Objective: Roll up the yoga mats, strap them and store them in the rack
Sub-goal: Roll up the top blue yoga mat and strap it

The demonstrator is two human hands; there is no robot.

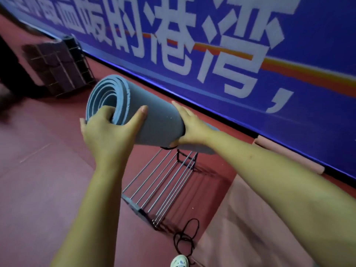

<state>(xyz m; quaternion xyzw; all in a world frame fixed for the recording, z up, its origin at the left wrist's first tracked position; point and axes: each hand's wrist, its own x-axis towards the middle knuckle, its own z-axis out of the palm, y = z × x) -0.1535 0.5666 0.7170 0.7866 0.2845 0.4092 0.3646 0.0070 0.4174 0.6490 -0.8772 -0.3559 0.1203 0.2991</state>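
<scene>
A rolled blue-grey yoga mat is held in the air above a low metal wire rack. My left hand grips its open spiral end, fingers tucked inside the roll. Around the mat's middle, my right hand is clasped, with a dark strap loop showing just under it. A pink mat lies unrolled on the floor to the right, and a rolled pink mat rests along the base of the wall.
A blue banner wall runs diagonally across the back. A dark cord lies coiled on the red floor beside a shoe. A wire grid shelf with dark blocks stands at the far left.
</scene>
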